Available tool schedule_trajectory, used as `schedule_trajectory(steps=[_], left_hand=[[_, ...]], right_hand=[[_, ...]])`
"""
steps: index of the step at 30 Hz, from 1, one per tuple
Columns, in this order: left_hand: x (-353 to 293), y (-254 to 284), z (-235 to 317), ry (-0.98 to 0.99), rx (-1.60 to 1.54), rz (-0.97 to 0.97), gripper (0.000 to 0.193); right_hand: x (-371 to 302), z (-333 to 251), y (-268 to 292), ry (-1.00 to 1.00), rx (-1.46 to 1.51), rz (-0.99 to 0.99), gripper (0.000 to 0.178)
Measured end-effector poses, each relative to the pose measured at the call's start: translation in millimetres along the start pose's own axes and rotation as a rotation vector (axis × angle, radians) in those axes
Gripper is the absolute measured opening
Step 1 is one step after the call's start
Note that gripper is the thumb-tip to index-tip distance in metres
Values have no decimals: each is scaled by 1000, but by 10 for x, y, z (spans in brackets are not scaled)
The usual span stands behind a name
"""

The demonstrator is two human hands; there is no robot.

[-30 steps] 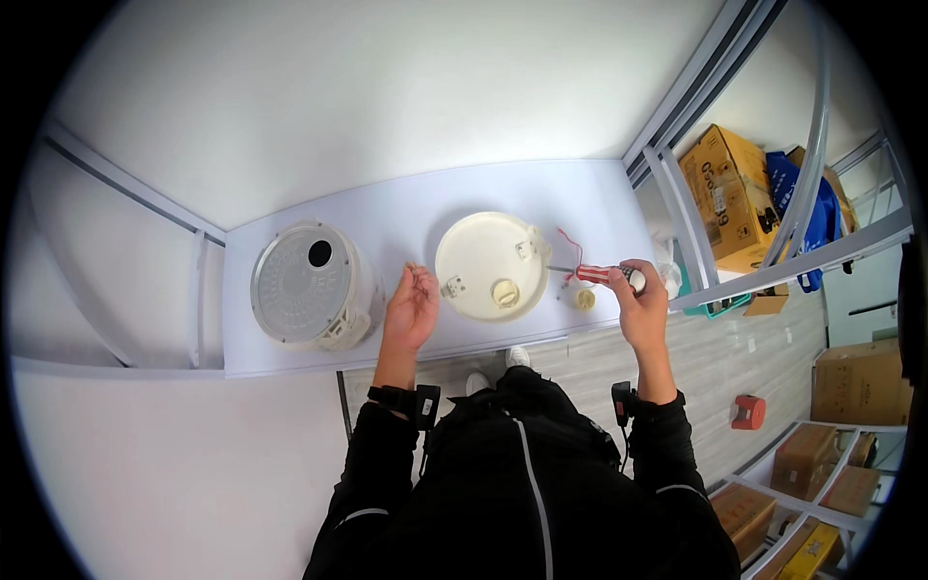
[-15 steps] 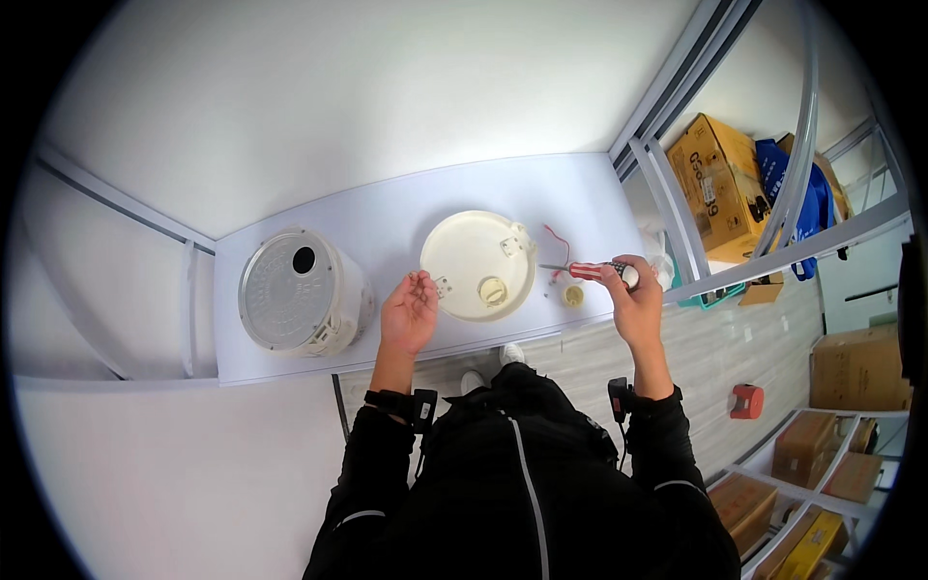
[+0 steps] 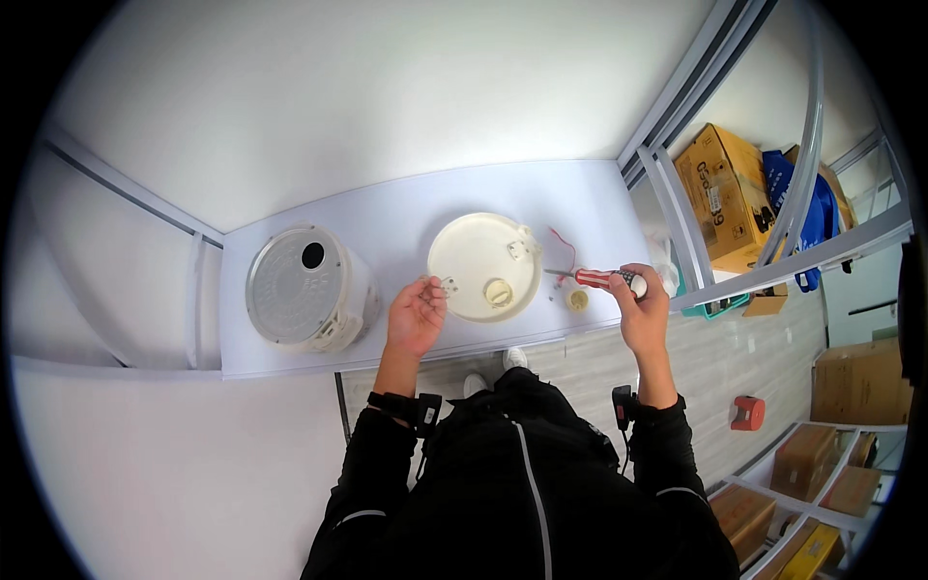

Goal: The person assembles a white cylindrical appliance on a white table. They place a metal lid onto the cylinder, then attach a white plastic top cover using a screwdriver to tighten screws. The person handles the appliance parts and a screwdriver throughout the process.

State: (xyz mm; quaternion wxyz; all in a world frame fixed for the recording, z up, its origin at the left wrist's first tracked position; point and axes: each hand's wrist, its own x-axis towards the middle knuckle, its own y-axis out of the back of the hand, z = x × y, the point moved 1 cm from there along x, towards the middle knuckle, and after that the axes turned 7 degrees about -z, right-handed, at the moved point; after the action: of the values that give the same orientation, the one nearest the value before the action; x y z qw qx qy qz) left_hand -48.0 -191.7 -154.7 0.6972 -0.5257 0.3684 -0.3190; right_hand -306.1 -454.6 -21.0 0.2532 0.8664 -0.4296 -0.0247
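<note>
My right hand (image 3: pixel 646 314) grips a screwdriver (image 3: pixel 607 279) by its red, white and dark patterned handle. The metal shaft points left, toward the right rim of a round cream cover (image 3: pixel 474 237) lying on the white table. At the cover's lower left rim is my left hand (image 3: pixel 417 316), palm up, with fingers curled and tips together beside a small white bracket (image 3: pixel 449 286). Whatever those fingers hold is too small to make out. A round cream cap (image 3: pixel 498 293) sits inside the cover. Right of it are a small cream cup-shaped part (image 3: pixel 577 301) and a red wire (image 3: pixel 562 242).
A large white drum-shaped appliance (image 3: pixel 295 285) with a grey top and a dark round hole stands at the table's left. Metal frame posts (image 3: pixel 681 217) rise at the right end. Beyond them are a yellow-brown carton (image 3: pixel 723 198), a blue bag (image 3: pixel 817 217) and a red stool (image 3: pixel 747 413).
My left fingertips have turned and moved right, closer to the bracket on the cover's rim. The right hand keeps its hold on the screwdriver. The whole view has shifted slightly.
</note>
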Motion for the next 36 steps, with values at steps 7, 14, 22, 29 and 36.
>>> schedule_trajectory(steps=[7,14,22,29,36], left_hand=[[-105,-140,23,-33,25,33,9],[-216,-238,38,-47,23,16,12],[-397,-100,-34,-144,40,-25,15],[-759,-512,-83,-314,130,59,12],[-1109,-437,-222,-395,9,73,9]], right_hand=[[14,-32,-36,19,82,-41,30],[-6,-176,-56,-19,109,-119,24],[-24,-218,-42,17,173,-165,25],[149,-136,-28,147,286,-207,22],[159,-55,-145,109,376,-345,21]])
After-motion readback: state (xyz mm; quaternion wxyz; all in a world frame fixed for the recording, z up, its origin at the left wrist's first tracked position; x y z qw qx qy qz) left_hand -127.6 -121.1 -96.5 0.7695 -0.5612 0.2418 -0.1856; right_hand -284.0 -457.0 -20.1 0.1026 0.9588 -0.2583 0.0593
